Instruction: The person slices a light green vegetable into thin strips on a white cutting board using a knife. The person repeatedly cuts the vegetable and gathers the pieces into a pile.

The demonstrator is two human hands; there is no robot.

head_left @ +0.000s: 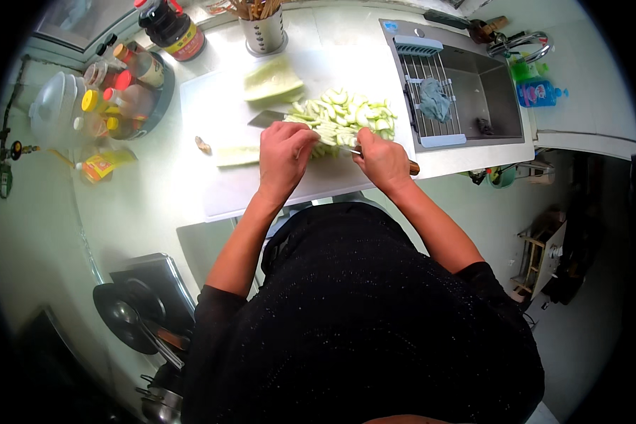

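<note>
A head-worn wide fisheye looks down from close above the torso (389, 304), lower centre, toward the counter (152, 194), upper frame.

The pale countertop (164, 177) has a kitchen sink (498, 92) inset near its right edge; a window (78, 21) stands beyond its far left corner; the floor (593, 353) is dim.

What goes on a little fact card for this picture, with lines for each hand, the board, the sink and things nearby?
Right hand: grips the knife by its brown handle
Left hand: beside the slices, close to the blade; exact touch unclear
Board: white, with pale green slices, a big chunk and a long piece
Sink: has a rack with a grey-blue cloth on it
Beyond the board: a dark bottle and metal cup of sticks
</note>
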